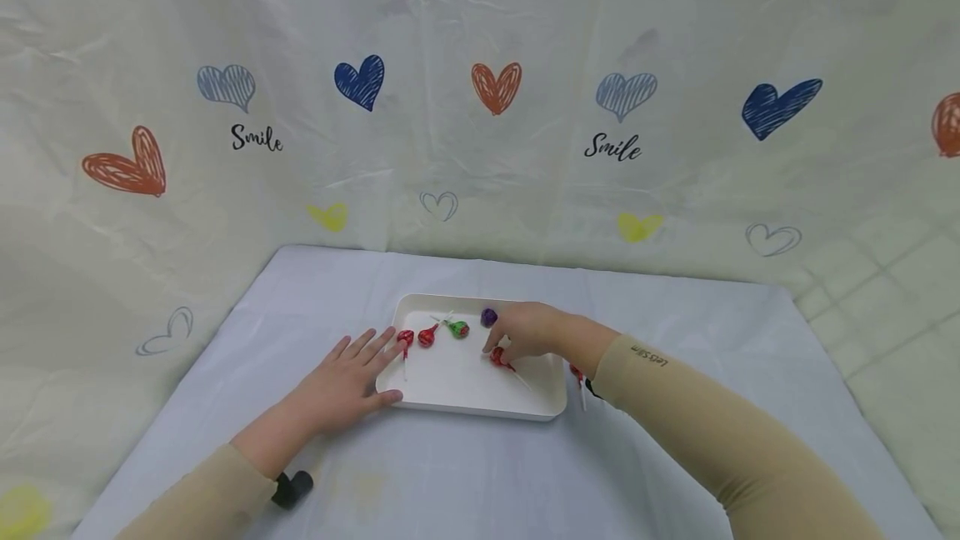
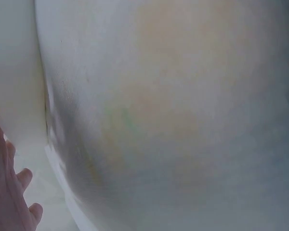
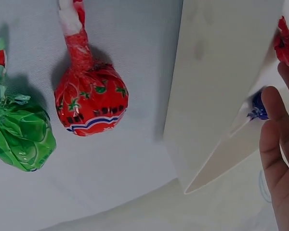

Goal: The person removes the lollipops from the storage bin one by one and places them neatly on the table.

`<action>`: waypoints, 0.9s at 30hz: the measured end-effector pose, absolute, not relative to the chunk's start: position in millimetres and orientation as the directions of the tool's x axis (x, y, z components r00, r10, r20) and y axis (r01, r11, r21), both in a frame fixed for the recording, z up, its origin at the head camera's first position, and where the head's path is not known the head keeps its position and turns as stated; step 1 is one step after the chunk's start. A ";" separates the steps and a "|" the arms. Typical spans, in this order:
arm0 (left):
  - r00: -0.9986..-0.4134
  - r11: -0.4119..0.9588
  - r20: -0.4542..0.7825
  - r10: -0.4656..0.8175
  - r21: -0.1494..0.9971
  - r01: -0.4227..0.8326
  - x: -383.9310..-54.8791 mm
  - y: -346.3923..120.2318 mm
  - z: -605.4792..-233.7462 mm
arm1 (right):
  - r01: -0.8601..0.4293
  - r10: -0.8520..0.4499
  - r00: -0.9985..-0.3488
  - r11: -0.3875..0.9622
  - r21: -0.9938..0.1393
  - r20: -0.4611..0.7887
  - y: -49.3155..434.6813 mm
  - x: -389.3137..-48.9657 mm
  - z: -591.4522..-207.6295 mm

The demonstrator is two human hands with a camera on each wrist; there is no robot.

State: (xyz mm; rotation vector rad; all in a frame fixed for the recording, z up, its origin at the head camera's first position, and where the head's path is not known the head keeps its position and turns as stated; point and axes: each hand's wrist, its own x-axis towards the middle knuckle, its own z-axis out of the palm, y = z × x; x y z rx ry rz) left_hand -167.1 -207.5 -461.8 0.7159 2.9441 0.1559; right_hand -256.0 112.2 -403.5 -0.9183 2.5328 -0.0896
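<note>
A white tray (image 1: 465, 402) lies on the table with several wrapped lollipops in it. My left hand (image 1: 337, 390) has its fingers spread at the tray's left edge, fingertips beside a red lollipop (image 1: 406, 337); its fingers show at the lower left of the left wrist view. Over the tray's right half, my right hand (image 1: 528, 328) pinches another red lollipop (image 1: 501, 358) by its head, the white stick pointing toward me. Just beyond those fingers sits a purple lollipop (image 1: 489, 317). Further left in the tray are a green lollipop (image 1: 459, 329) and a red one (image 1: 427, 337).
Outside the tray on the right, a red lollipop (image 3: 91, 98) and a green lollipop (image 3: 24, 132) lie on the white tablecloth (image 1: 420, 473), partly hidden by my right arm in the head view. A cloth backdrop (image 1: 555, 15) with printed hearts hangs behind the table.
</note>
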 end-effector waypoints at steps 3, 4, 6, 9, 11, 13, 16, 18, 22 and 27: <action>-0.884 0.886 -0.089 0.459 0.119 0.448 -167.9 -207.2 -461.9 | -0.606 -0.631 -0.676 0.770 -0.200 -0.381 113.6 -256.5 -404.6; -0.884 0.886 -0.088 0.459 0.118 0.448 -168.3 -207.2 -462.1 | -0.609 -0.634 -0.673 0.767 -0.201 -0.380 114.2 -256.8 -404.9; -0.883 0.885 -0.085 0.461 0.118 0.450 -168.7 -207.5 -462.5 | -0.609 -0.633 -0.674 0.768 -0.199 -0.381 114.9 -257.4 -406.0; -0.884 0.886 -0.089 0.459 0.117 0.448 -168.7 -207.1 -462.1 | -0.605 -0.630 -0.676 0.771 -0.199 -0.383 115.8 -258.1 -407.1; -0.882 0.883 -0.083 0.464 0.121 0.453 -168.2 -206.6 -461.6 | -0.602 -0.627 -0.679 0.773 -0.198 -0.383 116.4 -258.3 -407.4; -0.881 0.882 -0.081 0.465 0.122 0.455 -167.7 -206.0 -460.9 | -0.599 -0.625 -0.682 0.775 -0.199 -0.380 116.6 -258.6 -406.5; -0.880 0.880 -0.074 0.469 0.127 0.458 -167.0 -205.9 -460.7 | -0.595 -0.624 -0.687 0.777 -0.204 -0.372 116.9 -258.5 -403.6; -0.881 0.881 -0.075 0.466 0.127 0.455 -167.0 -206.2 -461.1 | -0.588 -0.623 -0.691 0.779 -0.216 -0.367 117.3 -258.8 -401.1; -0.884 0.885 -0.080 0.461 0.122 0.450 -167.6 -206.3 -462.4 | -0.583 -0.630 -0.695 0.776 -0.242 -0.347 119.8 -259.8 -395.7; -0.885 0.886 -0.081 0.459 0.119 0.448 -167.9 -207.0 -463.1 | -0.585 -0.638 -0.704 0.770 -0.255 -0.313 126.9 -259.8 -386.4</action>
